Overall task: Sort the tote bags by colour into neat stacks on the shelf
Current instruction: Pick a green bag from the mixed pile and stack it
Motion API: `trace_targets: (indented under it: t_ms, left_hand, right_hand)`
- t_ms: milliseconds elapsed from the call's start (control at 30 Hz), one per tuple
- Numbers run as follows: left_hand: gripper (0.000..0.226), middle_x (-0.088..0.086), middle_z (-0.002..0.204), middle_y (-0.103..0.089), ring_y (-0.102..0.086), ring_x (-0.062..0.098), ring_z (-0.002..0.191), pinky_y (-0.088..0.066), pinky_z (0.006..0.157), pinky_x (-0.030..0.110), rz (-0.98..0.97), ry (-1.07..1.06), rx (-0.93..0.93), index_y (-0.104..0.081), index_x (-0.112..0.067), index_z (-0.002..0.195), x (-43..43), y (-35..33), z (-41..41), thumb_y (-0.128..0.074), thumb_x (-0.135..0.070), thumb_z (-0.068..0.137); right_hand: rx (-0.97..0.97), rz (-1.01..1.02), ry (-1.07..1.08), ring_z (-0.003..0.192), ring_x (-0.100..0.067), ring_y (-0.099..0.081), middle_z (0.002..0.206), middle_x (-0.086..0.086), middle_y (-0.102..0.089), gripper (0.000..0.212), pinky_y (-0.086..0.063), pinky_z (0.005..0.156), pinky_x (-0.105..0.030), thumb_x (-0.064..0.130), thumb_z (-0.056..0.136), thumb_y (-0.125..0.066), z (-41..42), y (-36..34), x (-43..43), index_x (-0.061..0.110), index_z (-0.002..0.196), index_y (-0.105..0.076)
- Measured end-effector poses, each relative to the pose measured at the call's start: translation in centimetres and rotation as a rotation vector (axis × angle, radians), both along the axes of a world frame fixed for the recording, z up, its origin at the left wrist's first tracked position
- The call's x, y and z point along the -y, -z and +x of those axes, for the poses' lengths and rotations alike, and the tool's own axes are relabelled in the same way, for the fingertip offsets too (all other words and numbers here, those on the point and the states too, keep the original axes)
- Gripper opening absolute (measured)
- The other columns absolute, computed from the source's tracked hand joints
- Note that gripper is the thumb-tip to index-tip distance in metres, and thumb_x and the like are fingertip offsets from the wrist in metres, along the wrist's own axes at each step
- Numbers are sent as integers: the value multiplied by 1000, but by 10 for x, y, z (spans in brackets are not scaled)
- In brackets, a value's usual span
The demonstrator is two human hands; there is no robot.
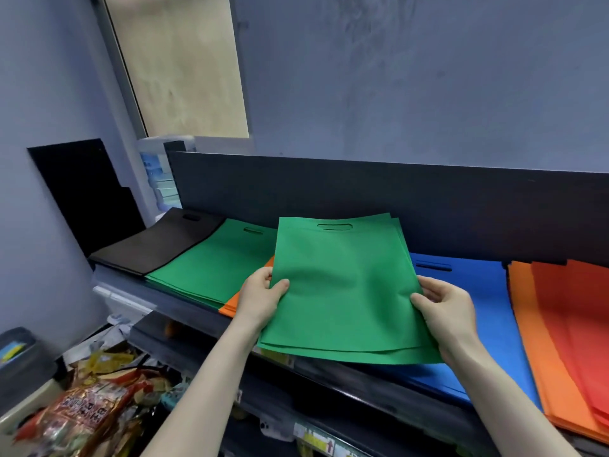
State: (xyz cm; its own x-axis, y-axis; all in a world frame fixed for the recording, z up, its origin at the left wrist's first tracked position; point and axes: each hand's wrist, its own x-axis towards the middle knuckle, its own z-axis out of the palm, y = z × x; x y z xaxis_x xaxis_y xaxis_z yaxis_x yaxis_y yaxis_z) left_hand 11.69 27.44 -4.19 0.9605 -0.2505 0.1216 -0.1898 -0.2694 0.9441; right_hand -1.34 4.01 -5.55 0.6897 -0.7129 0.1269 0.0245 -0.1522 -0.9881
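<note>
Head view: a thin bundle of green tote bags (342,291) is held just above the shelf (184,301), gripped at its left edge by the left hand (260,296) and at its right edge by the right hand (445,308), thumbs on top. A black stack (158,245) and a green stack (211,265) lie to the left, a blue stack (487,308) and an orange stack (540,341) to the right.

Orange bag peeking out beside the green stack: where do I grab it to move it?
Probably pinch the orange bag's front corner, coming from the shelf's front edge. That corner lies flat and bare there; the rest is hidden behind the left hand and the green bags it holds with the right hand. Set those down first.
</note>
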Motion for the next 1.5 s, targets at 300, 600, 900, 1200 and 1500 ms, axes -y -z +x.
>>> trace_targets:
  t_ms: [300, 600, 900, 1200, 1500]
  left_hand:
    - [12, -4, 99, -62, -54, 12, 96, -44, 78, 27, 177, 7, 63, -60, -21, 101, -84, -2, 96, -64, -18, 91]
    - [11, 1, 85, -73, -69, 22, 83, -54, 79, 40, 221, -10, 115, -64, -20, 93, -176, -4, 198, -64, -11, 87]
    - [13, -3, 84, -73, -69, 16, 80, -54, 77, 36, 185, 2, 145, -65, -18, 98, -224, -10, 272, -65, -10, 88]
    - [21, -2, 100, -67, -63, 20, 94, -51, 84, 35, 536, 148, 86, -65, -21, 111, -219, 19, 331, -60, -20, 90]
    - [23, -3, 103, -70, -64, 21, 95, -52, 86, 35, 682, 167, 80, -68, -24, 107, -202, 39, 349, -51, -21, 92]
  right_hand:
    - [-18, -52, 92, 84, -8, -68, 89, 9, -72, 36, -54, 78, -30, -4, 82, -60, 77, 1, -93, 15, 110, -70]
    - [-44, -87, 58, 83, -7, -70, 92, 10, -73, 39, -58, 80, -37, -4, 84, -58, 156, 5, -192, 17, 114, -69]
    - [-44, -99, 86, 77, -5, -69, 88, 13, -72, 42, -59, 76, -34, -5, 83, -55, 225, 0, -252, 25, 109, -69]
    - [-430, -205, 5, 86, -16, -67, 85, 6, -71, 33, -56, 75, -33, -5, 76, -53, 260, 16, -246, 19, 93, -69]
    - [-625, -255, -12, 87, -20, -65, 93, -3, -70, 25, -55, 80, -35, 0, 81, -56, 266, 20, -240, 8, 101, -68]
